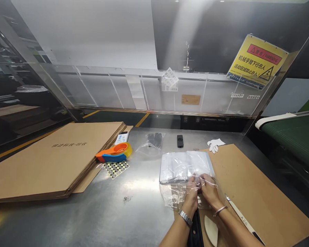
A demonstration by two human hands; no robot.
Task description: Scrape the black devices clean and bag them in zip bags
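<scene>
A clear plastic bag [167, 196] lies in front of me with a flat, white, wrapped bundle [180, 166] inside it. My left hand [192, 193] and my right hand [208, 188] are close together at the bag's near side, fingers closed on the thin film. A watch is on the left wrist and a bangle on the right. Between the forearms lies a long black bar [196, 230], partly hidden. Beside it is a cream curved piece [211, 230]. A slim cream-handled knife [243, 218] marked A26 rests right of my right hand.
Flat cardboard sheets [67, 151] are stacked at left, with an orange-and-blue tape dispenser [115, 152] and a sticker sheet [116, 168] beside them. Farther back are a bagged dark item [154, 140], a small black device [180, 141] and a white glove [215, 144]. Brown board [257, 185] covers the right side.
</scene>
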